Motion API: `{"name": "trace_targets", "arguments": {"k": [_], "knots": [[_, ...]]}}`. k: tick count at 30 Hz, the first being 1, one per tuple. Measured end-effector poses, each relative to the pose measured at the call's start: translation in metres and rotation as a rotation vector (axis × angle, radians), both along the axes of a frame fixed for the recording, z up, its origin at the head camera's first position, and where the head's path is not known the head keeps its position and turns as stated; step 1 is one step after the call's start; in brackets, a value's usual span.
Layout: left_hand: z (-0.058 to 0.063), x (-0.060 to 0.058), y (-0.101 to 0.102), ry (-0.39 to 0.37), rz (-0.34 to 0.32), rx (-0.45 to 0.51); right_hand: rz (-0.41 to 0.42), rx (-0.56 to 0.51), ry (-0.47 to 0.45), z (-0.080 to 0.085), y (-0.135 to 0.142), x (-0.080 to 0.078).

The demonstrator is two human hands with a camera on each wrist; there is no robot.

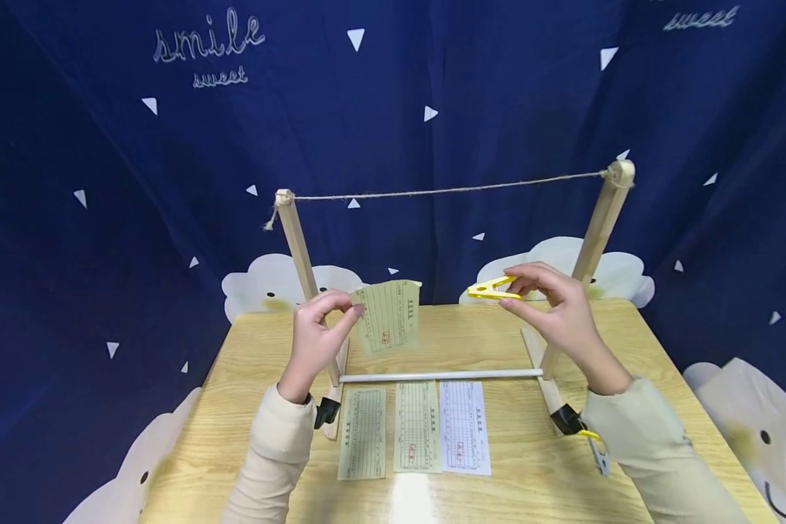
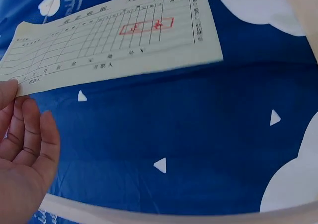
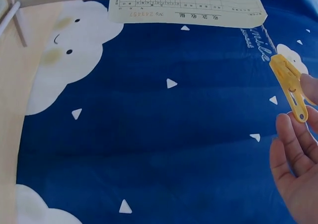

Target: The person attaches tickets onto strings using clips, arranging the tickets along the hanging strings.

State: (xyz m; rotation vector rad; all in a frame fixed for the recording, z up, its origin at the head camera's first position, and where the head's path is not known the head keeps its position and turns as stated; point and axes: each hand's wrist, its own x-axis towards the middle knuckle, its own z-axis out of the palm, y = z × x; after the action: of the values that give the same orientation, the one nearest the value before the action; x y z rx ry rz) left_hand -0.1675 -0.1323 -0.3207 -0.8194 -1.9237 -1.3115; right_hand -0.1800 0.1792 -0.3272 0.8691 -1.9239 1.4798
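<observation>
My left hand [image 1: 324, 331] pinches the left edge of a pale green printed receipt slip [image 1: 391, 315] between thumb and forefinger. A red stamp mark shows on the slip [image 2: 114, 40] in the left wrist view. To the right, my right hand [image 1: 553, 306] pinches a yellow clothespin [image 1: 491, 289] by its handles, the nose pointing left toward the slip. In the right wrist view the yellow clothespin [image 3: 288, 85] sits between thumb and fingers. Both hands are raised above the table, below a string [image 1: 432, 191] stretched between two wooden posts.
Three slips lie on the wooden table [image 1: 262, 451]: two greenish, the left slip [image 1: 362, 433] and middle slip [image 1: 417, 429], and one whitish slip [image 1: 465, 428]. A white rod [image 1: 439, 376] joins the posts' feet. Black clips [image 1: 327, 413] grip the feet. Other clothespins [image 1: 599, 455] lie by the right sleeve.
</observation>
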Motion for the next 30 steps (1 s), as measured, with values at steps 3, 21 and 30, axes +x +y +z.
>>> {"name": "trace_targets", "arguments": {"k": [3, 21, 30], "knots": [[-0.003, -0.009, -0.009, -0.034, -0.022, 0.051, -0.007, 0.010, -0.008, 0.009, -0.004, -0.002], [0.027, -0.014, -0.025, -0.148, 0.002, 0.209, 0.032, -0.106, -0.138, 0.042, -0.033, -0.016], [0.021, -0.035, -0.038, -0.168, 0.007, 0.268, 0.039, -0.118, -0.075, 0.067, -0.048, -0.025]]}}
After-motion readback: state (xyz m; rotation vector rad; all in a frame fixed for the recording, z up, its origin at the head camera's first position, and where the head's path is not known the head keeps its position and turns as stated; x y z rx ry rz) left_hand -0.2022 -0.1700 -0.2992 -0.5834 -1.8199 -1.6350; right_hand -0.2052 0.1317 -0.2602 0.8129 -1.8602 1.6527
